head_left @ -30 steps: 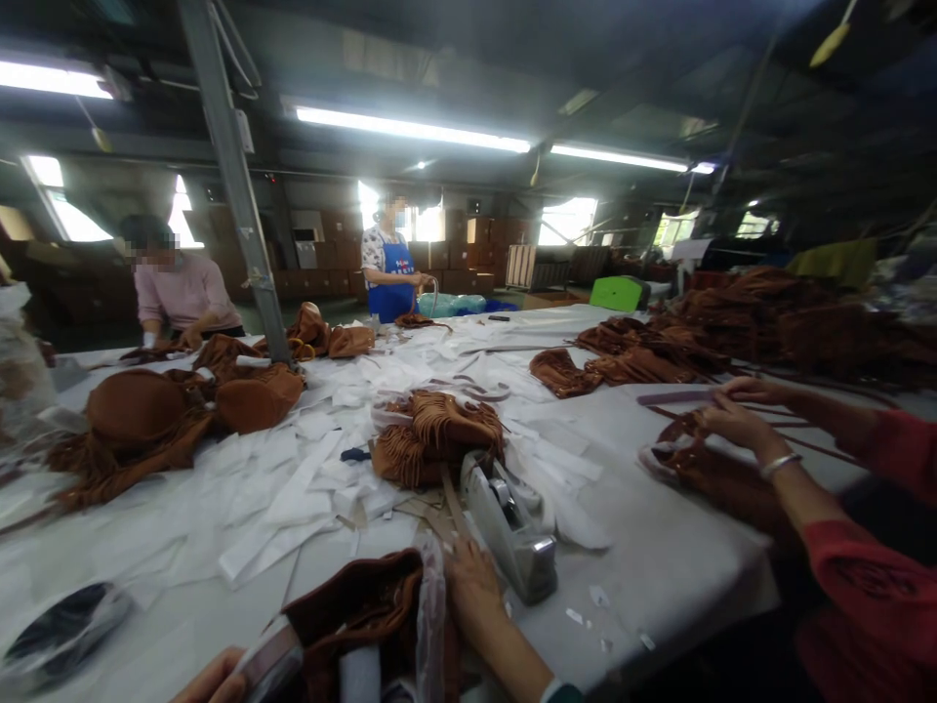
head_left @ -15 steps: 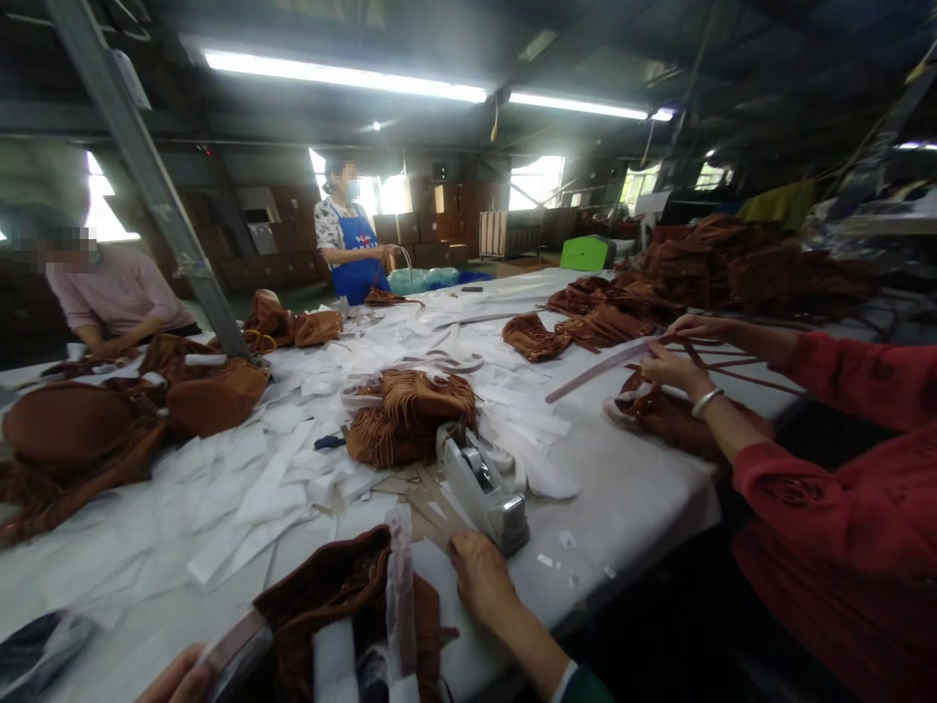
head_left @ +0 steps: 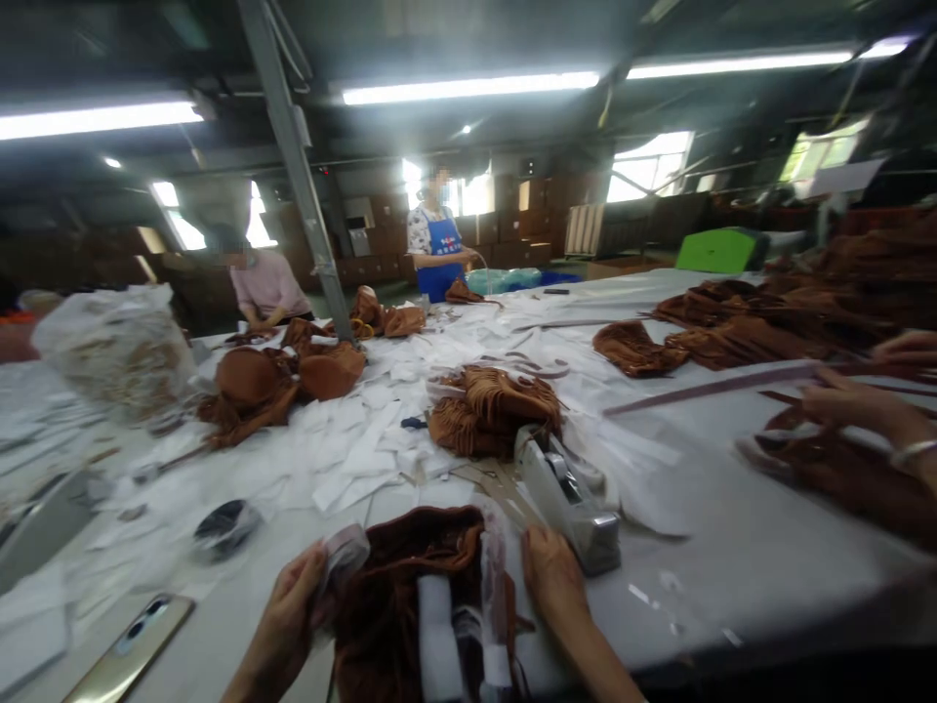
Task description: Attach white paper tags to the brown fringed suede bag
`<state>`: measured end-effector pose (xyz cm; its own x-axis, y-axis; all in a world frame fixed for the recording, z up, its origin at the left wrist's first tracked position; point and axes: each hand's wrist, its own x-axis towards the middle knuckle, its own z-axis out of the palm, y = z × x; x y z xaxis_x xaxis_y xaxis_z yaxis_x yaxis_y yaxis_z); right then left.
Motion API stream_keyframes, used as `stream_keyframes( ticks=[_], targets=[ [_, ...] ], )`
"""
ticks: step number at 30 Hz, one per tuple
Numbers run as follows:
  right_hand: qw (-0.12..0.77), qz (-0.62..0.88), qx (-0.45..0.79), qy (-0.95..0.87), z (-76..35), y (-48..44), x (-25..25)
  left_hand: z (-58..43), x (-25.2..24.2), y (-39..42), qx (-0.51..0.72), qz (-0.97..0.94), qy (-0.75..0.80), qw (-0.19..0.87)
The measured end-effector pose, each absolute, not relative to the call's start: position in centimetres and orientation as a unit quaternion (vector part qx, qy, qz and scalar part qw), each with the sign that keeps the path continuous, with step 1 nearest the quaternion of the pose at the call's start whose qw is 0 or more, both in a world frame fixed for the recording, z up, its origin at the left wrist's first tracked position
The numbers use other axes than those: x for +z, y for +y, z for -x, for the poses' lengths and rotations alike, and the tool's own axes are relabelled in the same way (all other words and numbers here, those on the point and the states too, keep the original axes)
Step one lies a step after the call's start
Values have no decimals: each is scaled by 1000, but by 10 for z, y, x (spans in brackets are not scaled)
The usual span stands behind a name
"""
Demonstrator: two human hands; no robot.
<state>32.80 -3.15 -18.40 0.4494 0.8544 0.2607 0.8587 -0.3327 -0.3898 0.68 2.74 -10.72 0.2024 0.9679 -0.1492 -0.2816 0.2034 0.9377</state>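
Head view, watched from my remote seat: left hand [head_left: 289, 596] pinching plastic-wrapped strap [head_left: 346, 555] at left side of brown bag [head_left: 387, 605]; bag between hands, near side of white table [head_left: 717, 508]; right hand [head_left: 554, 574] just beside tape dispenser [head_left: 575, 508], its grip I cannot tell; fringed bag [head_left: 505, 410] beyond dispenser; phone [head_left: 136, 649] lying lower left

On my feed the ceiling [head_left: 512, 29] sinks toward black, while the fluorescent tubes [head_left: 472, 88] blow out white, with hazy bloom around them. I see daylight glare bleach the windows [head_left: 649, 166] at the back. The tabletop [head_left: 783, 547] reads pale grey, dropping into deep shadow at lower right; the inside of the brown bag [head_left: 381, 620] is murky. I get soft, smeared detail throughout, and wide-angle stretch toward the edges.
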Motion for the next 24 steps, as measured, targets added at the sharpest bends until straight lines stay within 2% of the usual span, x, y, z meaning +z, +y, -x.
stream_keyframes(
  ticks=[8,17,24],
  targets=[
    [374,769,-1,-518,-330,-30,-177,6,-110,38,473,-378,358,711],
    [414,787,-20,-457,-327,-35,-160,6,-117,29,454,-388,379,707],
    [460,770,42,-440,-309,-37,-136,10,-107,36,470,-399,366,697]
  ],
)
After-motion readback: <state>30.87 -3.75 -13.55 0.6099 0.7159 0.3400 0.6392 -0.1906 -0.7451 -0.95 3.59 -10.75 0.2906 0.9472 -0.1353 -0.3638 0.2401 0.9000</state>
